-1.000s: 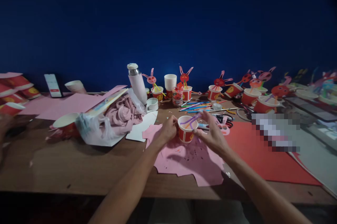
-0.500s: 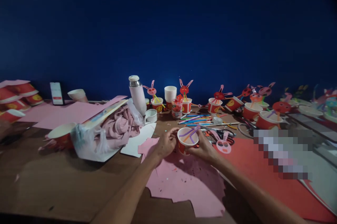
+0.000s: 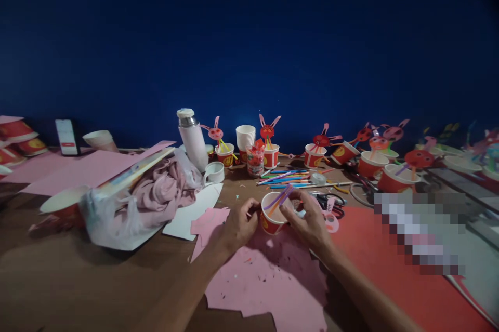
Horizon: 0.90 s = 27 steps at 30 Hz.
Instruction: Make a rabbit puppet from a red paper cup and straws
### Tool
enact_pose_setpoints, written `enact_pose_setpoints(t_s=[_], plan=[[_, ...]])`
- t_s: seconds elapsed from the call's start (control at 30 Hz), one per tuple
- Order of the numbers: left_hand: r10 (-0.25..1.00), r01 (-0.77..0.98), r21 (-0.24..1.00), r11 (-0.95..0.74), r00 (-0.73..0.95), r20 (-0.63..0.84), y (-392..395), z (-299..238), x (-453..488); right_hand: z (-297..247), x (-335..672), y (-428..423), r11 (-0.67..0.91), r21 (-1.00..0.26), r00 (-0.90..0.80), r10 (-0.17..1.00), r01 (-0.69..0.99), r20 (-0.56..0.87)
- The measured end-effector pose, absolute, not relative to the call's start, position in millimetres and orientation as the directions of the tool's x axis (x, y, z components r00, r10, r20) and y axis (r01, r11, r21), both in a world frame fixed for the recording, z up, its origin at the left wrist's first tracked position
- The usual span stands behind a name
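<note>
In front of me, over pink paper [image 3: 268, 280], is a small red-and-white paper cup [image 3: 272, 226]. My left hand [image 3: 242, 222] is closed on its left side, with thumb and fingers at the rim. My right hand [image 3: 310, 220] is at the cup's right side, its thumb and fingers pinched round a purple straw [image 3: 284, 194] that leans over the rim. An orange straw-like strip [image 3: 273, 207] lies inside the cup. Partly hidden behind my right hand is a pink paper animal face [image 3: 331, 223], beside black-handled scissors [image 3: 338, 204].
Coloured pencils or straws [image 3: 288, 178] lie beyond the cup. Behind stand a thermos [image 3: 193, 142], a white mug [image 3: 214, 172], stacked cups [image 3: 245, 137] and several cups with paper rabbit heads [image 3: 267, 132]. Left is a plastic bag [image 3: 105, 223] with cloth; right, red paper [image 3: 374, 249].
My right hand has shifted from the cup's side up to the straws at the rim, and the straws are drawn closer together. The view has turned slightly right.
</note>
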<state>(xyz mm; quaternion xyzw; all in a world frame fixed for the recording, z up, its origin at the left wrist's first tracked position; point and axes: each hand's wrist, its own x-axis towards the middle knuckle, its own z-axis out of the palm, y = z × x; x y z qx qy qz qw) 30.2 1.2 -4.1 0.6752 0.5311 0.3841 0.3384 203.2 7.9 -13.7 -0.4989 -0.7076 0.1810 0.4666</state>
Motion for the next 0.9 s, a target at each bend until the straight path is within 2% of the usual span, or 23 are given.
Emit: enact_pose_setpoints(t_s=[0.4,0.73,0.9], plan=[[0.947,0.485,0.814,-0.318,0.205,0.248,-3.3,-10.1,31.0,-1.0,201.9,4.5,0.335,-0.638,-0.051,0.906,0.693,0.420],[0.933,0.473,0.806,-0.357,0.231,0.277,-6.3,-7.4,34.8,2.0,204.5,3.7,0.362,-0.553,-0.085,0.882,0.751,0.463],[0.925,0.459,0.808,-0.369,0.263,0.273,-5.9,-8.1,35.0,0.6,204.7,3.0,0.372,-0.569,-0.097,0.886,0.733,0.454]])
